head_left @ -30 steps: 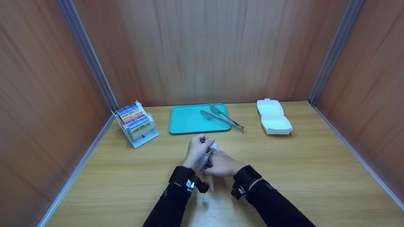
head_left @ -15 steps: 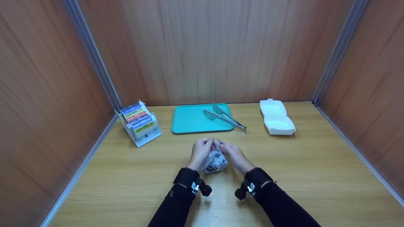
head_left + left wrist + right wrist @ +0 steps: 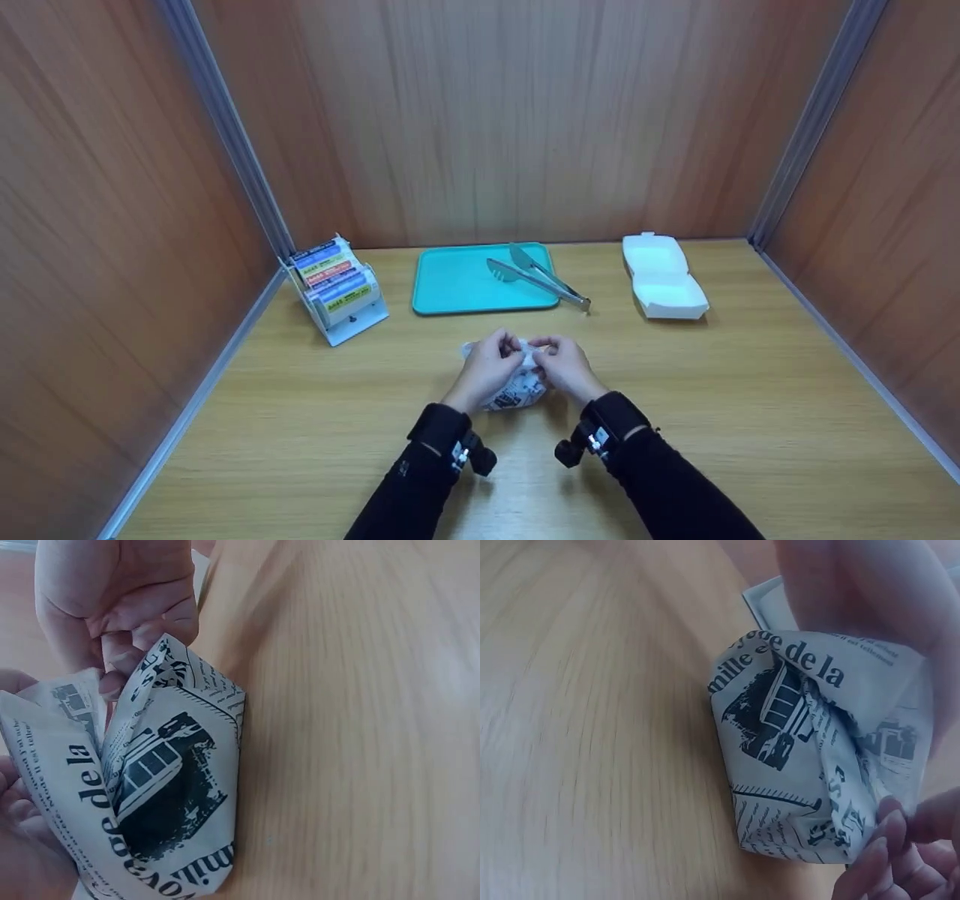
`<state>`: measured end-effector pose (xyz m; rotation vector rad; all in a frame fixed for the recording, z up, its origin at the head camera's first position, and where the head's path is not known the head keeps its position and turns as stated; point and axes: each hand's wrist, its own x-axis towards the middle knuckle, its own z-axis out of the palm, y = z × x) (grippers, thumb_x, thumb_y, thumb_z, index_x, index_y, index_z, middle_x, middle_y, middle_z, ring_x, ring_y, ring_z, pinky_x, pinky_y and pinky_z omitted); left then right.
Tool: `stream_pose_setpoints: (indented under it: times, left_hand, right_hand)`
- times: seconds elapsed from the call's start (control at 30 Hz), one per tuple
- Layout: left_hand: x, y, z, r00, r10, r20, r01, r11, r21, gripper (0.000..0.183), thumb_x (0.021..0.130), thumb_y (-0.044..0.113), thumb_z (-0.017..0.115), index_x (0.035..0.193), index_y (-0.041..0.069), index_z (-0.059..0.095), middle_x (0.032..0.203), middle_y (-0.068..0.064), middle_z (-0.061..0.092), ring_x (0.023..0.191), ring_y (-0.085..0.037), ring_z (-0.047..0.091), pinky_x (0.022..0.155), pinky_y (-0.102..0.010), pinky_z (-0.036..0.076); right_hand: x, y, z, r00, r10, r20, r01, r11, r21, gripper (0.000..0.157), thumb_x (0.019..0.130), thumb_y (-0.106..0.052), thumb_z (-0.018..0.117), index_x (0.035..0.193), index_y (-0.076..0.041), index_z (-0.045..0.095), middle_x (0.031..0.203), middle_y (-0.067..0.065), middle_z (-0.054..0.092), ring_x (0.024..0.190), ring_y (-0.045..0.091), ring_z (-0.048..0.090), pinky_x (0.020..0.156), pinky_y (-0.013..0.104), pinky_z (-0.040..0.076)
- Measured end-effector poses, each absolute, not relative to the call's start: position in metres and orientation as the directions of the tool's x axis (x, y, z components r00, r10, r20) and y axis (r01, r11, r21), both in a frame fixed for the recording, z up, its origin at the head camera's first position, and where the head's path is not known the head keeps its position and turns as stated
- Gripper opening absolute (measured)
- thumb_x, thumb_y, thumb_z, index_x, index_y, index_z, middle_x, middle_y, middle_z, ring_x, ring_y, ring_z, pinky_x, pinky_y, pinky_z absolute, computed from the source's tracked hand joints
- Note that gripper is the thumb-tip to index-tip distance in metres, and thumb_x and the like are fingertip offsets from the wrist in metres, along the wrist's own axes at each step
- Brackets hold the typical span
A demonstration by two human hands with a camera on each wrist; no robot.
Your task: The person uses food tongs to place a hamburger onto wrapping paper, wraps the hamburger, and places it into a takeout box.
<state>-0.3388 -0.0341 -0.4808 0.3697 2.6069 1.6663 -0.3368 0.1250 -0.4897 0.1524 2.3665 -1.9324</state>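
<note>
Fingers of the right hand and left hand pinch the upper folds of a printed paper packet between them, over the table. Thin wrap looks light and likely tears easily; best held gently by those folds.

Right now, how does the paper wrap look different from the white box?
The paper wrap carries black print, while the white box looks plain. The left hand and right hand hold the paper wrap, while no hand touches the white box. The paper wrap is creased and folded; the white box stands open. Both are pale.
</note>
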Motion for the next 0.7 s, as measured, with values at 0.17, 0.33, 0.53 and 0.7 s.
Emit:
stream_pose_setpoints:
  times: [0.17, 0.33, 0.53, 0.7]
  left_hand:
    - [-0.335, -0.034, -0.478, -0.977, 0.156, 0.145, 0.204, 0.489, 0.848, 0.004, 0.097, 0.004, 0.069, 0.098, 0.004, 0.073, 0.089, -0.001, 0.068, 0.085, -0.016, 0.062, 0.081, -0.034, 0.055]
    - [-0.323, -0.037, -0.478, -0.943, 0.198, 0.267, 0.318, 0.767, 0.557, 0.017, 0.090, 0.018, 0.086, 0.102, 0.007, 0.082, 0.102, -0.004, 0.068, 0.098, -0.023, 0.062, 0.089, -0.042, 0.052]
    - [-0.315, -0.041, -0.487, -0.886, 0.267, 0.379, 0.405, 0.843, 0.354, 0.037, 0.087, 0.031, 0.091, 0.114, 0.007, 0.083, 0.119, -0.007, 0.067, 0.112, -0.026, 0.059, 0.094, -0.044, 0.052]
    - [-0.314, -0.042, -0.490, -0.875, 0.263, 0.406, 0.414, 0.840, 0.349, 0.035, 0.086, 0.031, 0.092, 0.112, 0.008, 0.084, 0.122, -0.008, 0.069, 0.113, -0.026, 0.060, 0.094, -0.043, 0.054]
  right_hand:
    - [-0.337, 0.128, -0.495, -0.995, 0.015, -0.102, 0.102, 0.291, -0.951, 0.027, 0.102, 0.002, 0.057, 0.128, -0.001, 0.067, 0.072, 0.000, 0.051, 0.056, 0.011, 0.048, 0.048, 0.021, 0.038]
    - [-0.338, 0.129, -0.505, -0.999, -0.029, 0.020, -0.031, 0.451, -0.892, 0.030, 0.103, 0.001, 0.058, 0.133, -0.001, 0.064, 0.074, -0.001, 0.048, 0.060, 0.012, 0.045, 0.055, 0.024, 0.039]
    - [-0.334, 0.125, -0.508, -0.998, -0.011, 0.060, -0.058, 0.520, -0.852, 0.037, 0.107, -0.016, 0.063, 0.141, -0.002, 0.058, 0.080, 0.002, 0.052, 0.068, 0.016, 0.049, 0.062, 0.028, 0.040]
    - [-0.331, 0.117, -0.505, -0.998, 0.056, 0.025, 0.008, 0.531, -0.847, 0.044, 0.104, -0.022, 0.073, 0.142, -0.006, 0.058, 0.096, 0.008, 0.064, 0.085, 0.020, 0.059, 0.073, 0.032, 0.046]
